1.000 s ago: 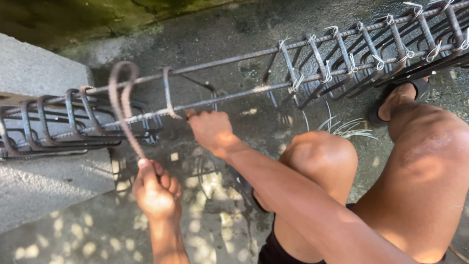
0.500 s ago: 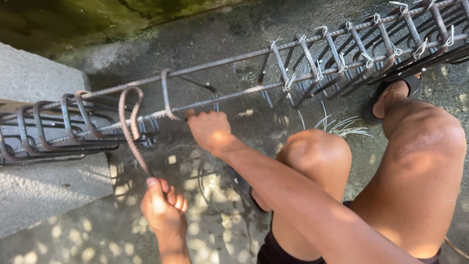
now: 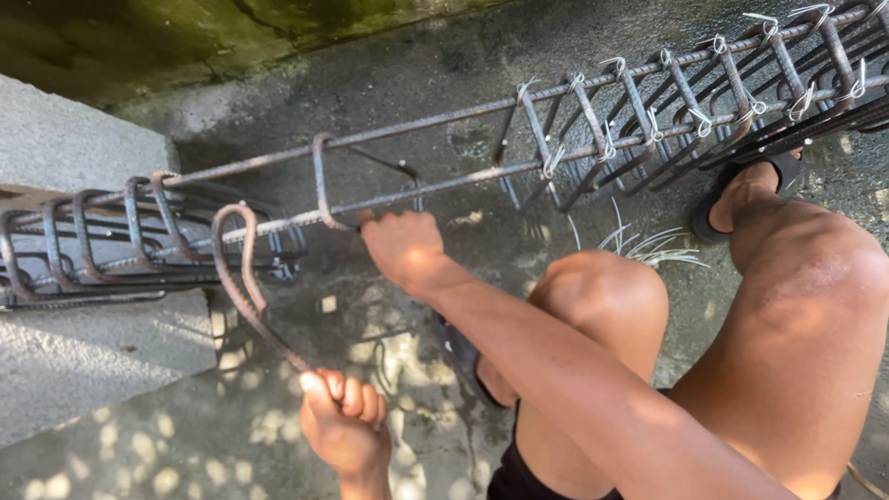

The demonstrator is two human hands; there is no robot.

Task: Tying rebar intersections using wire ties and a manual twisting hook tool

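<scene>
The left hand [image 3: 344, 428] grip is closed on a rusty, ribbed hooked rebar tool [image 3: 243, 282], its hook above the grip. The right hand [image 3: 401, 248] grip is closed on the rebar cage [image 3: 593, 120] bar beside a loose stirrup [image 3: 321, 181].

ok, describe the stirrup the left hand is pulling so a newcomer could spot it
Find the long rebar cage resting on the grey concrete block. Near the block, the left hand grips one rusty stirrup. Unlike its neighbours, which stand upright around the bars, this one hangs tilted off the near bar toward the ground.
</scene>
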